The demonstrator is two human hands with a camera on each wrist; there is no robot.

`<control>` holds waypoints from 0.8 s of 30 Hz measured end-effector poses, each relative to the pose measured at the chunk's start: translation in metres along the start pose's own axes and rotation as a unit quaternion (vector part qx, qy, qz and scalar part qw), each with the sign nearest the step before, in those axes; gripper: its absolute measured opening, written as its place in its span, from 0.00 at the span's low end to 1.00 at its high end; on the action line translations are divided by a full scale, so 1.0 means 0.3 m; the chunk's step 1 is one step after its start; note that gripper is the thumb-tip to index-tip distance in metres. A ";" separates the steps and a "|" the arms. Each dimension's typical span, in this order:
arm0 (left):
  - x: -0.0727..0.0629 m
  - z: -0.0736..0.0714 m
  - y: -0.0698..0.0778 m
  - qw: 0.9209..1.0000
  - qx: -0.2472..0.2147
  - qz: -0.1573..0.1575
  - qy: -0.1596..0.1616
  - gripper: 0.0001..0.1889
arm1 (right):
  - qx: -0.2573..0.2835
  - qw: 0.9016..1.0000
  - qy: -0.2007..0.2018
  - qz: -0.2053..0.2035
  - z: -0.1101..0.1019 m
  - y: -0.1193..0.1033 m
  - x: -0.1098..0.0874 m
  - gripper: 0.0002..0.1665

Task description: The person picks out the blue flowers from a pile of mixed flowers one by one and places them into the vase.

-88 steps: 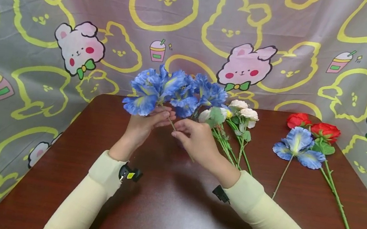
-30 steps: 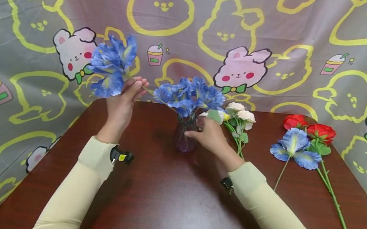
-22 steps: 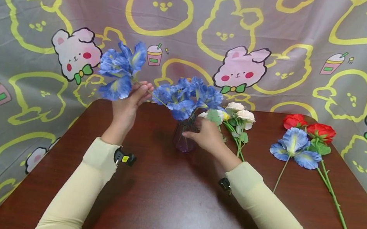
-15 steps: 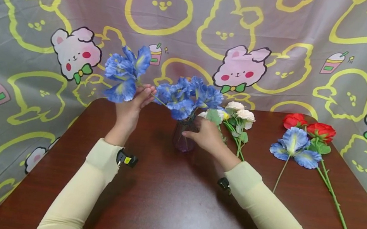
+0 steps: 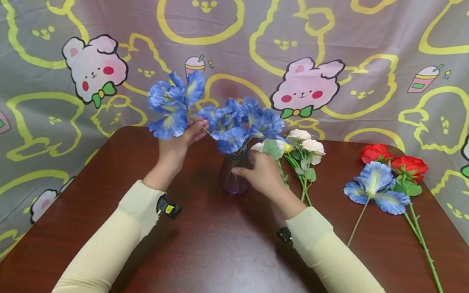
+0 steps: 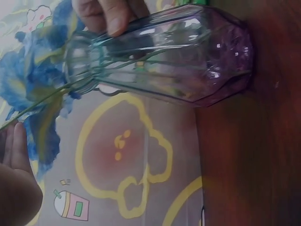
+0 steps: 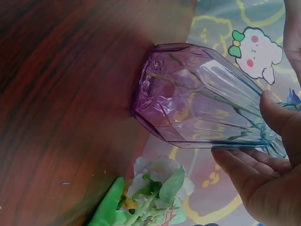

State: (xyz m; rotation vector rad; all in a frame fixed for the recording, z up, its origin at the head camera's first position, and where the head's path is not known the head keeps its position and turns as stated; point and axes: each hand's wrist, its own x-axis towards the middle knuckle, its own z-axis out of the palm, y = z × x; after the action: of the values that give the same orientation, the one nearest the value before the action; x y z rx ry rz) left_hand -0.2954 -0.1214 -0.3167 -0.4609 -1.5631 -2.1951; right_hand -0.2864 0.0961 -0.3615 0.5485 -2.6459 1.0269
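Note:
In the head view my left hand (image 5: 178, 146) pinches the stem of a blue iris (image 5: 172, 108), whose bloom hangs over the fingers. The stem slants right, and in the left wrist view its lower part passes at the mouth of a clear, purple-bottomed glass vase (image 6: 174, 56). My right hand (image 5: 264, 173) grips that vase near its neck, thumb on one side and fingers on the other, as the right wrist view shows. The vase (image 7: 193, 96) stands upright on the table with thin stems inside. Other blue irises (image 5: 238, 122) rise from it. Palm and fingertips of the left hand are partly hidden.
Cream roses (image 5: 307, 144) with green stems lie just right of the vase, behind my right hand. Farther right lie a loose blue iris (image 5: 375, 186) and red roses (image 5: 409, 168) on the brown table (image 5: 218, 264). A patterned cloth (image 5: 242, 27) hangs behind.
My right hand has gone from the iris stem to the vase. My left hand first swung left with the iris, then came back right and slightly down toward the vase.

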 end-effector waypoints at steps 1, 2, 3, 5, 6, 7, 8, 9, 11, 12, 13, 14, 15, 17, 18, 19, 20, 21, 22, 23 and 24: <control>0.002 -0.003 -0.016 1.000 0.000 -0.003 0.001 0.17 | 0.001 1.000 0.004 -0.003 0.001 0.000 -0.001 0.22; -0.005 -0.002 -0.019 1.000 -0.005 -0.007 0.000 0.17 | 0.001 1.000 0.007 -0.006 0.002 0.000 -0.002 0.22; 0.010 -0.019 -0.061 1.000 -0.017 -0.016 -0.014 0.16 | 0.000 1.000 0.011 -0.008 0.003 0.000 -0.003 0.22; 0.026 -0.039 -0.115 0.999 -0.029 -0.030 -0.032 0.15 | -0.003 1.000 0.013 -0.010 0.004 -0.001 -0.002 0.23; 0.029 -0.043 -0.132 0.998 -0.037 -0.028 -0.034 0.16 | -0.006 1.000 0.014 -0.011 0.005 0.000 -0.002 0.23; 0.027 -0.042 -0.139 0.999 -0.030 -0.023 -0.037 0.16 | -0.003 1.000 0.012 -0.007 0.005 0.000 0.000 0.23; 0.022 -0.037 -0.140 0.999 -0.016 -0.014 -0.044 0.16 | -0.004 1.000 0.012 -0.006 0.006 0.002 0.001 0.23; 0.025 -0.035 -0.150 0.999 0.000 -0.004 -0.046 0.16 | -0.005 1.000 0.011 -0.005 0.006 0.003 0.002 0.24; -0.016 0.008 -0.087 0.999 0.035 0.028 -0.028 0.16 | -0.006 1.000 0.010 -0.003 0.006 0.003 0.004 0.24; -0.026 0.021 -0.071 0.998 0.041 0.033 -0.028 0.15 | -0.006 1.000 0.010 -0.003 0.006 0.003 0.004 0.23; -0.036 0.033 -0.055 0.998 0.050 0.035 -0.031 0.14 | -0.005 1.000 0.010 -0.003 0.006 0.004 0.004 0.24; -0.041 0.042 -0.046 0.998 0.055 0.030 -0.032 0.13 | -0.004 1.000 0.009 -0.004 0.006 0.004 0.004 0.23; -0.047 0.051 -0.035 0.998 0.053 0.026 -0.031 0.13 | -0.002 1.000 0.009 -0.004 0.006 0.004 0.004 0.23; -0.053 0.062 -0.022 0.997 0.066 0.021 -0.032 0.15 | 0.002 1.000 0.009 -0.006 0.007 0.004 0.004 0.22; -0.051 0.063 -0.023 0.996 0.087 0.023 -0.028 0.15 | 0.005 1.000 0.009 -0.007 0.007 0.004 0.004 0.22; -0.049 0.064 -0.024 0.994 0.102 0.023 -0.025 0.15 | 0.007 1.000 0.009 -0.009 0.007 0.004 0.003 0.21; -0.044 0.061 -0.034 0.994 0.105 0.018 -0.019 0.15 | 0.009 1.000 0.009 -0.009 0.007 0.003 0.003 0.21; -0.040 0.060 -0.041 0.995 0.100 0.014 -0.013 0.16 | 0.012 1.000 0.008 -0.009 0.007 0.004 0.003 0.21; -0.034 0.057 -0.054 0.995 0.098 0.011 -0.009 0.16 | 0.014 1.000 0.007 -0.009 0.007 0.005 0.003 0.21; -0.028 0.053 -0.067 0.995 0.097 0.009 -0.005 0.14 | 0.017 1.000 0.005 -0.007 0.007 0.005 0.003 0.21; -0.022 0.050 -0.081 0.995 0.096 0.006 -0.002 0.11 | 0.020 1.000 0.003 -0.005 0.007 0.006 0.003 0.21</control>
State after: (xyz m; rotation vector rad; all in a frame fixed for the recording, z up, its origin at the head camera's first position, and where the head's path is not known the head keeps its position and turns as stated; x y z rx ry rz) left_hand -0.3015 -0.0991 -0.3348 -0.4153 -1.7483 -2.0093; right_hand -0.2880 0.0957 -0.3636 0.5668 -2.6196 1.0795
